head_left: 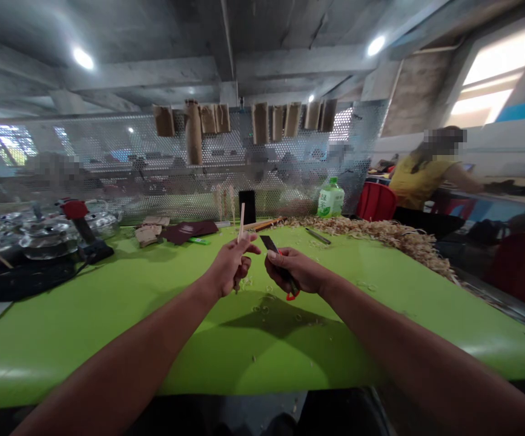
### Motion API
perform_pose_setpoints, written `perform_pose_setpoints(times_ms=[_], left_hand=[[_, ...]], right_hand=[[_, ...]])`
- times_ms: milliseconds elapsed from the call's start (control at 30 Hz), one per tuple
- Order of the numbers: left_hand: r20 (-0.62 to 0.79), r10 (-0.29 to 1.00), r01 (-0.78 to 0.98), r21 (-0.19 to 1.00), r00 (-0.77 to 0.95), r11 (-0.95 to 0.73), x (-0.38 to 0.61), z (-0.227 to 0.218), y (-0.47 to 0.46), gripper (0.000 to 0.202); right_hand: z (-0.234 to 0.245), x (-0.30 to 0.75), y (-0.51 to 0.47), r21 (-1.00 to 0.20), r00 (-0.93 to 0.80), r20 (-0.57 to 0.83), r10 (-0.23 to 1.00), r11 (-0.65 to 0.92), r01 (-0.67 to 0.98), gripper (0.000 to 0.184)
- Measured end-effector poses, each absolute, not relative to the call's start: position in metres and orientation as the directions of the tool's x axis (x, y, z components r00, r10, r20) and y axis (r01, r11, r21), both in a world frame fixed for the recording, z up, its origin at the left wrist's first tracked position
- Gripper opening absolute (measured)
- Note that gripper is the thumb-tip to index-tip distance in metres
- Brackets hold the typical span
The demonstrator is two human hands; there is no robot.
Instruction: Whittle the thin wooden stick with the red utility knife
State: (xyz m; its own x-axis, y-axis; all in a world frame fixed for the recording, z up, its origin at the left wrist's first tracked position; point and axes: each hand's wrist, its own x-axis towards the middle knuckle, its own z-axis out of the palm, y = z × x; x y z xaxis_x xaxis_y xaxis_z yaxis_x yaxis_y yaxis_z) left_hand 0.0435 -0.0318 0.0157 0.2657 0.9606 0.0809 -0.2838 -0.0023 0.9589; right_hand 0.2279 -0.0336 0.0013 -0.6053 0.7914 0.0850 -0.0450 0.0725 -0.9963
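Observation:
My left hand (pixel 234 261) is closed around a thin pale wooden stick (pixel 241 221) that points upward. My right hand (pixel 292 269) grips a utility knife with a red handle (pixel 292 295), its dark blade (pixel 269 243) angled up toward the stick. Both hands hover close together above the green table (pixel 108 315). Small wood shavings (pixel 262 309) lie on the green surface under them.
A long heap of wood shavings (pixel 380 233) runs along the table's right edge. A green bottle (pixel 331 198), a dark phone (pixel 246 206), pencils and a maroon booklet (pixel 189 231) lie at the back. Metal lids and a red-topped tool (pixel 80 227) stand left. A person in yellow (pixel 425 172) sits at right.

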Motion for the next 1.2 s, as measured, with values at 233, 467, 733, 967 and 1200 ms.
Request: perform_pose_setpoints(times_ms=[233,467,733,967,1200], left_hand=[[0.067,0.909,-0.485,0.860,0.412,0.156,0.040,0.023,-0.031,0.046],[0.116,0.868,-0.489,0.858,0.482,0.157,0.040,0.022,-0.034,0.021],[0.115,0.879,-0.411,0.906,0.463,0.098,0.041,0.017,-0.037,0.025],[0.060,0.876,-0.122,0.993,0.479,-0.001,0.052,0.006,-0.041,0.030],[-0.024,0.765,-0.158,0.974,0.643,0.164,0.044,0.010,-0.040,0.026]], right_hand=[[0.003,0.232,-0.027,-0.975,-0.426,0.173,0.888,0.095,-0.200,0.042],[0.005,0.233,-0.026,-0.963,-0.343,0.217,0.914,0.141,-0.231,0.034],[0.005,0.230,-0.027,-0.947,-0.301,0.253,0.919,0.172,-0.272,0.037],[0.008,0.228,-0.025,-0.916,-0.195,0.306,0.932,0.233,-0.326,0.034],[0.013,0.235,-0.021,-0.897,-0.073,0.330,0.941,0.289,-0.334,0.031]])
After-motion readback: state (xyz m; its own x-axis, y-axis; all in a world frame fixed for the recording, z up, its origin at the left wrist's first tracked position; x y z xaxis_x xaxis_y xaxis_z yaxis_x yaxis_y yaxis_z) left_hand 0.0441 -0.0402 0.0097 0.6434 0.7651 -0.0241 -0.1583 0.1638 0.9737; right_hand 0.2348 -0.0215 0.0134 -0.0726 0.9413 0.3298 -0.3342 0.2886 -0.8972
